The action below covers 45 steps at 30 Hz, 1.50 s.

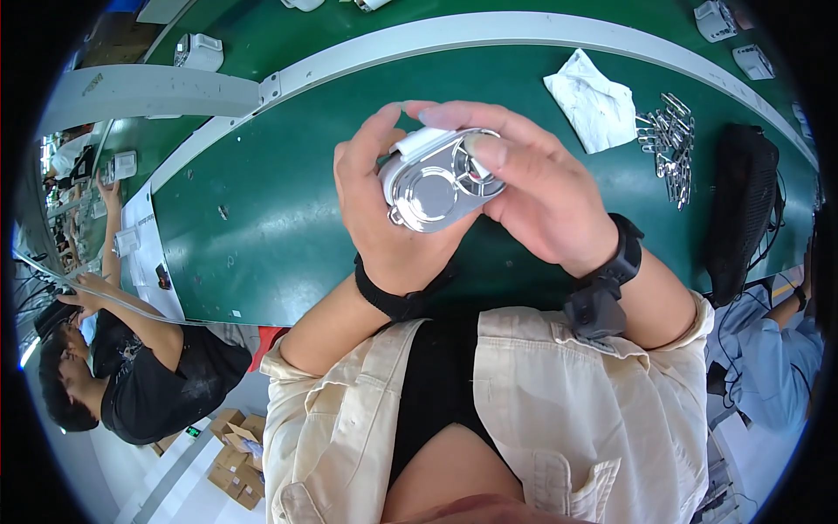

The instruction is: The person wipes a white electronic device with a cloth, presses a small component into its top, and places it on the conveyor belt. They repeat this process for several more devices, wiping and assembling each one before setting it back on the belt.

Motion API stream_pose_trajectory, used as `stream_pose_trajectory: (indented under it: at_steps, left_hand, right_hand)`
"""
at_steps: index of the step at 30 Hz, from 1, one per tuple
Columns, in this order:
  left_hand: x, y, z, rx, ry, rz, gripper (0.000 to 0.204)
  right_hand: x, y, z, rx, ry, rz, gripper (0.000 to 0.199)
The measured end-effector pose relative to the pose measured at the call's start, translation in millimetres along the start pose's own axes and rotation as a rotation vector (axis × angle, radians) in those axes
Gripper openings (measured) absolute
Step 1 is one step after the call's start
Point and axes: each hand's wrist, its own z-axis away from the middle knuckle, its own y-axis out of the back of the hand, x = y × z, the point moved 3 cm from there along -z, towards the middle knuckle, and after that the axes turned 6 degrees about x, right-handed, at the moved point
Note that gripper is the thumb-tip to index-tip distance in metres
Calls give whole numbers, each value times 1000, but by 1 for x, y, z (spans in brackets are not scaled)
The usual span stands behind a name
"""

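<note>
Both of my hands hold one small shiny silver oval device (436,185) with a white end, raised above the green conveyor belt (262,201). My left hand (380,210) cups it from below and from the left. My right hand (532,188) grips it from the right, with the thumb pressed on its top edge and the fingers curled over the white end. Black bands sit on both wrists.
A crumpled white cloth (595,100) and a pile of several metal clips (668,144) lie on the belt to the right, beside a black fan (740,210). White devices (199,51) sit farther back. A person in black (148,358) works at the left, another in blue (786,349) at the right.
</note>
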Motion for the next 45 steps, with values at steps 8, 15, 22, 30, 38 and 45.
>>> stream_pose_trajectory:
  at_steps: [8, 15, 22, 30, 38, 45]
  left_hand:
    - [-1, -2, -2, 24, -8, 23, 85]
    - [-6, -6, 1, 35, 93, 208, 86]
    - [-4, -5, 1, 46, -11, 125, 85]
    - [-5, -6, -4, -48, 77, -33, 89]
    - [-1, -6, -4, 14, 216, 190, 89]
    - [-6, 1, -11, 107, 66, 418, 87]
  right_hand:
    - [-1, 5, 1, -34, 193, 397, 40]
    - [-11, -3, 3, 33, -9, 159, 36]
    - [-7, 1, 2, -11, 246, 443, 35]
    - [-14, -1, -2, 76, 21, 290, 33]
    - [-24, -8, -15, -4, 95, 722, 36]
    - [-28, -31, -12, -27, 35, 572, 40]
